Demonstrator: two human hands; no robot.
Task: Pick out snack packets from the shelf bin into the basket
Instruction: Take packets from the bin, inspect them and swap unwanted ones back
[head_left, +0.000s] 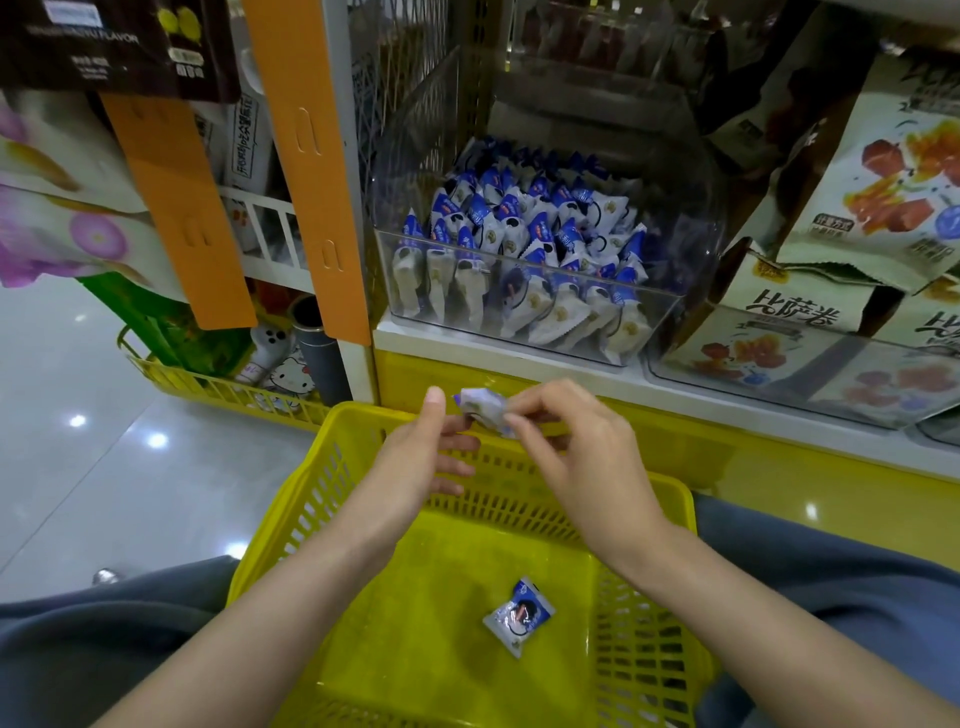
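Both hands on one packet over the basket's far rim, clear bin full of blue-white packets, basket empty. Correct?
Not quite: the basket is not empty. The head view shows one loose packet on its floor. The rest holds: right hand pinches the held packet over the far rim, left hand touches it, and the clear bin is full.

We're in a shop here: a clear bin (519, 258) heaped with little blue-and-white snack packets (524, 228) sits on a white shelf (493, 349). Big printed bags (872, 171) are stacked right of the bin, orange hanging strips (306, 156) hang left of it, a yellow shopping basket (358, 415) waits below it, and glossy floor (104, 415) spreads off to its left.
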